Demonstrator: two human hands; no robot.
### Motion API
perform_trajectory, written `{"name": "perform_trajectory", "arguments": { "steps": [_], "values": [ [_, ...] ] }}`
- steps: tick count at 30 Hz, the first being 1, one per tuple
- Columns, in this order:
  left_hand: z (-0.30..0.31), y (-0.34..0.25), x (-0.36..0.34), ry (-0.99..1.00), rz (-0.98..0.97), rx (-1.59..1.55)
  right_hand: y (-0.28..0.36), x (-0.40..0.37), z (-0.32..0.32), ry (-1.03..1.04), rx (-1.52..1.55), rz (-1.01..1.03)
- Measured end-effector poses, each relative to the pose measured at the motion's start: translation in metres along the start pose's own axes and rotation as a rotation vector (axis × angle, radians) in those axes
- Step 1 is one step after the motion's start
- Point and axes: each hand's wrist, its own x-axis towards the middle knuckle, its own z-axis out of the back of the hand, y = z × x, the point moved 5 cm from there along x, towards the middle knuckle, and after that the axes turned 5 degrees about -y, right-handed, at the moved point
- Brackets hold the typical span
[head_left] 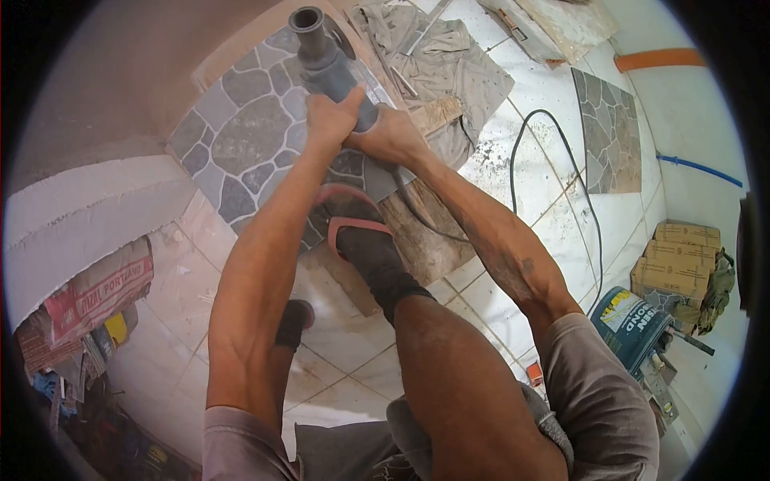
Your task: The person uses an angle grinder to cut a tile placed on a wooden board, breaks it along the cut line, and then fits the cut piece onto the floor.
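Observation:
Both hands are wrapped round the body of a grey corded angle grinder (330, 76), whose round hollow end points away from me. My left hand (331, 122) is closed on its near part, thumb lying along the top. Just to the right, my right hand (389, 136) grips the rear of the body, and the two hands touch. Part of a dark disc shows beside the tool's head. Beneath it lies a stone-patterned tile (249, 132), propped on a wooden board (425, 232). My sandalled foot (357, 220) presses on the tile's near edge.
A black power cord (553, 116) loops over the white floor tiles. To the right are another patterned tile (611, 132), stacked cardboard boxes (678, 256) and a teal bucket (630, 329). A crumpled cloth (449, 68) lies ahead. A cement bag (104, 293) is at left.

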Motion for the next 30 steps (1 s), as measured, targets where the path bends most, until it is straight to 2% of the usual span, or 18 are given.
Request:
{"name": "perform_trajectory", "arguments": {
  "steps": [4,7,13,16,19,25,27,30],
  "values": [
    [-0.005,0.002,-0.009,-0.212,-0.179,0.039,-0.014,-0.002,-0.009,-0.03,0.013,0.018],
    [-0.007,0.006,-0.012,-0.263,-0.179,0.059,-0.02,-0.002,-0.014,-0.009,0.059,0.013],
    [-0.007,0.005,-0.013,-0.226,-0.159,0.113,-0.015,-0.009,-0.006,-0.002,0.026,-0.029],
    [-0.011,0.009,-0.022,0.014,0.025,0.039,-0.014,-0.018,0.001,0.039,0.038,-0.025],
    [-0.012,0.006,-0.033,0.032,0.02,0.014,-0.017,-0.026,0.002,0.063,0.071,-0.04],
    [-0.009,-0.002,-0.044,-0.056,0.021,0.054,-0.018,-0.029,0.005,0.042,0.064,-0.051],
    [-0.011,0.001,-0.038,-0.007,0.036,0.023,-0.02,-0.029,0.003,-0.004,0.025,-0.049],
    [-0.015,0.009,-0.034,0.012,0.039,0.028,-0.023,-0.028,0.0,0.062,0.036,-0.05]
  ]
}}
